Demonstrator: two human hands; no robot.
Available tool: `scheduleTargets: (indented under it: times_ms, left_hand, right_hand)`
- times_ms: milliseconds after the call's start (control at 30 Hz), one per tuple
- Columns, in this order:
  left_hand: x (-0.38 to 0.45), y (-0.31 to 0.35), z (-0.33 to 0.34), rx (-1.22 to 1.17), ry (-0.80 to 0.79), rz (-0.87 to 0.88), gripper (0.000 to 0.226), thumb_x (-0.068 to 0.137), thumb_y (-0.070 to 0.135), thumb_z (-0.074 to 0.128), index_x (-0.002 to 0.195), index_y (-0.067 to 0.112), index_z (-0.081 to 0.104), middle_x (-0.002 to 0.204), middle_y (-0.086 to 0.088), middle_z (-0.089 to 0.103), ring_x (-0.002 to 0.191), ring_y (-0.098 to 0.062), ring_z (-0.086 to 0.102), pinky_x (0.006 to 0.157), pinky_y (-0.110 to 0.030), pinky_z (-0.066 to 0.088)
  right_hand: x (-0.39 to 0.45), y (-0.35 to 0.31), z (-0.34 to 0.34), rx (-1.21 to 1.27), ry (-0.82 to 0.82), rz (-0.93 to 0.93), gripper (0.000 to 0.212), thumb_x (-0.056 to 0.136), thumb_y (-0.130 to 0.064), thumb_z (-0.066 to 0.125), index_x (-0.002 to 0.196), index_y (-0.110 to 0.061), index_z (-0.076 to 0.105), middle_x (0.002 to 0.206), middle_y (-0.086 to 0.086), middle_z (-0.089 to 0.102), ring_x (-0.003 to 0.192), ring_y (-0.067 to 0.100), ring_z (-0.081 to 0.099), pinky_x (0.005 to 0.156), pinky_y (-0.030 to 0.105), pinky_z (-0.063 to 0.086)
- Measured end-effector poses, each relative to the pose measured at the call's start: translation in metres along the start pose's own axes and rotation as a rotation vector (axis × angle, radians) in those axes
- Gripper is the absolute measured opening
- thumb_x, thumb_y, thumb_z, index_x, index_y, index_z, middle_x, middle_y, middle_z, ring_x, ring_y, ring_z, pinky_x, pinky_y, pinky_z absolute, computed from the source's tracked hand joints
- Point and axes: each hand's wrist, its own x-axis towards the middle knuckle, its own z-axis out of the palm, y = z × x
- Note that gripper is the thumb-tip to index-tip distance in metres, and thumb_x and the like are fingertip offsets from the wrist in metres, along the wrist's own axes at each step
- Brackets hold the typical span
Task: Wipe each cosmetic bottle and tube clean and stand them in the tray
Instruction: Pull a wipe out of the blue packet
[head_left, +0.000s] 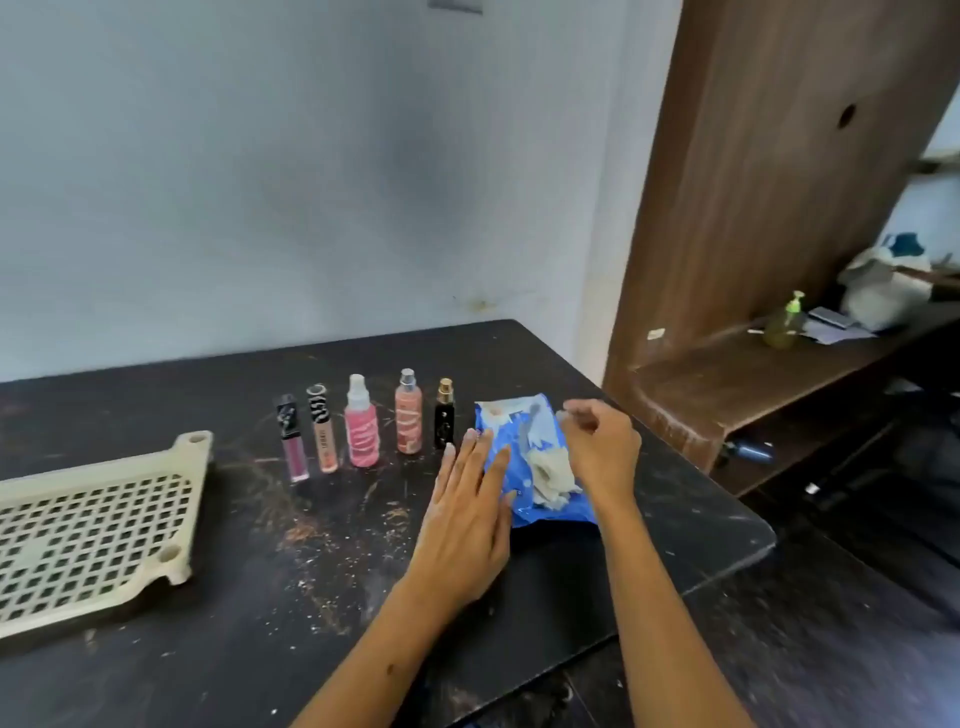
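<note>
A person sat at a scuffed black table, seen from a camera worn on the head. The landmark was a crinkled blue plastic wipe packet lying on the table.

Nothing of the task looked done yet. Left of the packet stood a row of five cosmetics, all upright and untouched: nearest it a small black bottle with a gold cap, then a peach spray bottle with a silver cap, a pink spray bottle with a clear cap, a beige tube with a black-and-white patterned cap and, farthest, a mauve gloss tube with a black cap. Well to the packet's left — past the row — the cream perforated plastic tray held none of them. By this showing, every item remained to be wiped and stood in the tray.

The left hand lay flat, its straight fingers spread and pressing on the packet's left edge. The right hand hovered over the packet's far right corner, fingers curled, fingertips seemingly pinching the opened flap — blur made the grip uncertain. A crumpled whitish wipe bulged from the packet's opening.
</note>
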Motion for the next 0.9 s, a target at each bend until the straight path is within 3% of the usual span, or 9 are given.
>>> scheduleTargets:
  times_ms: [67,133,267,433,567,700,800,900]
  left_hand:
    - [0.010,0.004,0.010,0.004,-0.039,-0.015,0.053,0.100,0.032,0.016,0.135,0.005,0.045,0.147,-0.017,0.039,0.140,-0.032,0.029,0.116,-0.041,0.009]
    - [0.018,0.009,0.022,0.003,-0.054,-0.020,0.048,0.099,0.029,0.024,0.131,0.005,0.049,0.144,-0.019,0.042,0.138,-0.035,0.032,0.116,-0.041,0.008]
    - [0.023,0.012,0.032,0.004,-0.009,-0.003,0.049,0.093,0.026,0.031,0.135,0.008,0.046,0.147,-0.019,0.038,0.140,-0.033,0.026,0.116,-0.040,0.003]
    - [0.025,0.013,0.037,0.035,-0.024,0.006,0.052,0.094,0.033,0.028,0.139,0.013,0.042,0.151,-0.015,0.030,0.143,-0.030,0.020,0.116,-0.042,-0.001]
    - [0.024,0.011,0.041,0.048,-0.030,0.016,0.047,0.092,0.032,0.031,0.128,0.012,0.055,0.150,-0.019,0.033,0.142,-0.033,0.021,0.117,-0.043,-0.001]
    - [0.023,0.011,0.042,0.044,-0.052,0.024,0.047,0.093,0.035,0.032,0.128,0.015,0.054,0.152,-0.017,0.029,0.144,-0.031,0.016,0.117,-0.043,-0.002]
    - [0.022,0.010,0.042,0.028,-0.047,0.027,0.049,0.094,0.039,0.031,0.133,0.016,0.050,0.154,-0.014,0.024,0.145,-0.028,0.013,0.117,-0.042,-0.004]
    - [0.021,0.012,0.038,-0.046,-0.016,0.015,0.053,0.093,0.041,0.031,0.137,0.014,0.044,0.155,-0.010,0.023,0.146,-0.025,0.012,0.118,-0.041,-0.001]
  right_hand:
    - [0.003,0.008,-0.001,-0.173,-0.070,0.072,0.013,0.087,-0.011,0.065,0.096,-0.012,0.075,0.099,0.007,0.073,0.095,0.021,0.066,0.089,0.031,0.052]
    - [0.003,0.017,0.000,-0.265,-0.134,0.129,0.008,0.083,-0.017,0.068,0.084,-0.017,0.076,0.092,0.005,0.074,0.092,0.023,0.066,0.081,0.029,0.052]
    - [-0.001,0.022,0.004,-0.351,-0.199,0.111,0.019,0.081,-0.028,0.068,0.069,-0.015,0.074,0.073,0.001,0.071,0.076,0.016,0.065,0.065,0.028,0.052]
    - [0.004,0.029,0.002,-0.355,-0.243,0.101,0.013,0.090,-0.019,0.064,0.090,-0.014,0.077,0.092,0.003,0.073,0.080,0.010,0.062,0.066,0.019,0.048]
    - [0.008,0.030,0.000,-0.257,-0.196,0.139,0.020,0.094,-0.020,0.060,0.095,-0.009,0.076,0.094,0.005,0.072,0.083,0.011,0.063,0.062,0.016,0.044]
    - [0.013,0.030,0.001,-0.159,-0.083,0.197,0.026,0.095,-0.019,0.056,0.075,-0.008,0.069,0.074,0.003,0.065,0.068,0.010,0.057,0.051,0.017,0.036]
    - [0.012,0.024,0.005,-0.063,0.044,0.188,0.023,0.098,-0.020,0.051,0.087,-0.007,0.068,0.082,0.003,0.065,0.075,0.010,0.058,0.056,0.016,0.039]
    - [0.013,0.021,0.007,0.069,0.162,0.179,0.021,0.100,-0.024,0.048,0.095,-0.010,0.063,0.090,0.004,0.066,0.083,0.014,0.061,0.073,0.028,0.052]
